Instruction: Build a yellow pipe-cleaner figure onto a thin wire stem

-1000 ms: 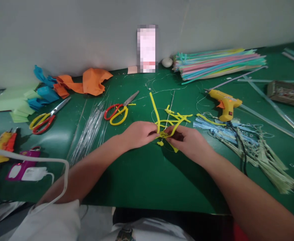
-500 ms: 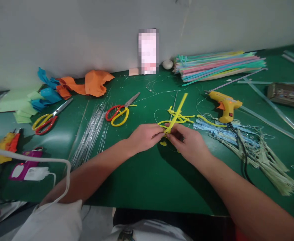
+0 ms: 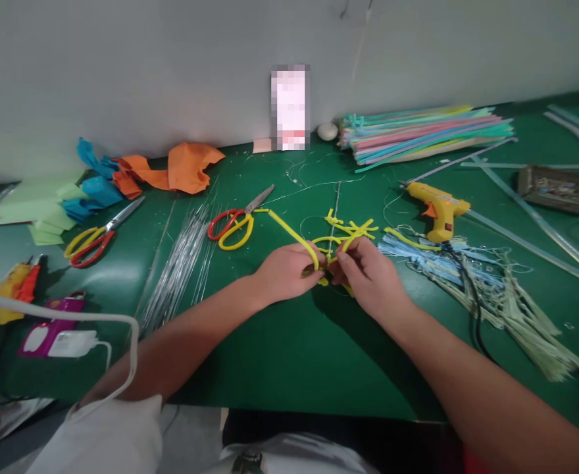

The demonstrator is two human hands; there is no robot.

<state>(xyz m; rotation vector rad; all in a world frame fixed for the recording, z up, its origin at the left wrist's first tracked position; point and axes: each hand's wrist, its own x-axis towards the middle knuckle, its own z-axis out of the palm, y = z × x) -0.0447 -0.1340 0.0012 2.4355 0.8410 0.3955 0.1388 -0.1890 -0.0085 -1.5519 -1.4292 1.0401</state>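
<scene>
My left hand (image 3: pixel 289 271) and my right hand (image 3: pixel 372 271) meet over the middle of the green table, fingers pinched close together. Between them is a yellow pipe cleaner (image 3: pixel 294 236). One length of it slants up and left out of my left fingers; a yellow length (image 3: pixel 352 237) also rises from my right fingertips. Their exact crossing point is hidden by my fingers. Just beyond the hands lie several short yellow pipe cleaner pieces (image 3: pixel 336 219) and a thin wire (image 3: pixel 337 194). Red-and-yellow scissors (image 3: pixel 235 227) rest open to the left of them.
A yellow glue gun (image 3: pixel 437 207) lies on the right, above blue and pale green tassels (image 3: pixel 511 309). Behind is a bundle of coloured pipe cleaners (image 3: pixel 427 137). Leftward are silver wires (image 3: pixel 178 270), second scissors (image 3: pixel 104 234), orange paper (image 3: pixel 193 168) and a purple power strip (image 3: pixel 62 322).
The yellow length that stood up to the right between my fingers has parted: one length now leans left from my left hand, another points right from my right hand. The hands have drawn slightly apart.
</scene>
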